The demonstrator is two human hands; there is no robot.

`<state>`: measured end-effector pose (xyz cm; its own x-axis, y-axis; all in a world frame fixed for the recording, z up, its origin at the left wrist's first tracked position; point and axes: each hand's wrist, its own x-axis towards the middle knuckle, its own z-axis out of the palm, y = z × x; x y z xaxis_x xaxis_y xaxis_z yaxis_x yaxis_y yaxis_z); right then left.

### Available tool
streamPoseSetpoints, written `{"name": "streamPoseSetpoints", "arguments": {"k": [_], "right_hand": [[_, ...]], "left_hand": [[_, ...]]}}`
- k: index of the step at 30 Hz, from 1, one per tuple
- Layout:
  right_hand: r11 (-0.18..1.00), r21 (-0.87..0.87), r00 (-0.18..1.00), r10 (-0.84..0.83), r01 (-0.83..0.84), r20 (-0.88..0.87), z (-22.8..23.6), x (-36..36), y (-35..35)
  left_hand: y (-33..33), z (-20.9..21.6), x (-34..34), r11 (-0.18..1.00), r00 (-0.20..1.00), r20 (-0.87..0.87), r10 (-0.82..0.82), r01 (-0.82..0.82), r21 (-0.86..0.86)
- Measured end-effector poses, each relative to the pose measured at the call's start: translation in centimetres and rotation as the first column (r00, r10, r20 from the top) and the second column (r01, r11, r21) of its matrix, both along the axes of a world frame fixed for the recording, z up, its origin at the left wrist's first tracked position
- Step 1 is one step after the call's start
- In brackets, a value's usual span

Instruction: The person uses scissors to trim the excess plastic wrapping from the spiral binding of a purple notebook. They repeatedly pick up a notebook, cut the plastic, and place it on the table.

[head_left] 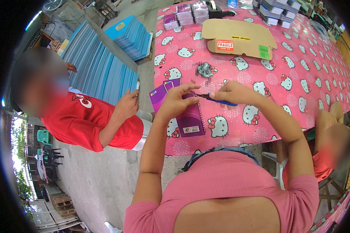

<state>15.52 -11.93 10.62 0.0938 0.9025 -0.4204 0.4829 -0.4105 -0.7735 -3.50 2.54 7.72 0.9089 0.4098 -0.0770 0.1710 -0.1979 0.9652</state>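
The right hand (232, 92) is closed around blue-handled pliers (217, 100), and the tip of the pliers points toward the left hand (177, 100). The left hand pinches the wire spiral of a purple spiral notebook (188, 118) between thumb and fingers. The notebook lies just under both hands on the pink cartoon-cat tablecloth (299, 70). Beyond the grip lies a small heap of wire spirals (204, 70), and farther away a flat cardboard box (239, 38).

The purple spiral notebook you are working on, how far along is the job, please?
Done: stacks of notebooks stand at the table's far end. In hand: the left hand steadies the purple spiral notebook while the right hand works blue-handled pliers at its coil. Left: a small pile of wire coils.
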Motion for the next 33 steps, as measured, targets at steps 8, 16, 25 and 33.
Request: {"name": "streamPoseSetpoints", "arguments": {"k": [8,16,25,33], "right_hand": [[0.814,0.554,0.733,-0.266,-0.177,0.626,-12.0,-2.7,-4.1],[0.539,0.762,0.932,-0.179,0.36,-0.314,-6.2,-10.5,7.8],[0.686,0.627,0.807,-0.097,-0.37,0.583,-12.0,-13.6,9.4],[0.714,0.618,0.469,-0.691,0.329,0.55,-10.8,2.1,-5.9]], "left_hand": [[5.9,-1.8,-3.2,0.822,0.795,0.389,0.466,-0.226,-0.523],[8.3,-2.1,-4.4,0.718,0.569,0.467,0.677,-0.649,-0.249],[6.8,-1.7,-3.6,0.703,0.756,0.247,0.606,-0.655,0.278],[2.0,-9.2,8.7,0.761,0.904,-0.053,0.425,-0.325,0.561]]}}
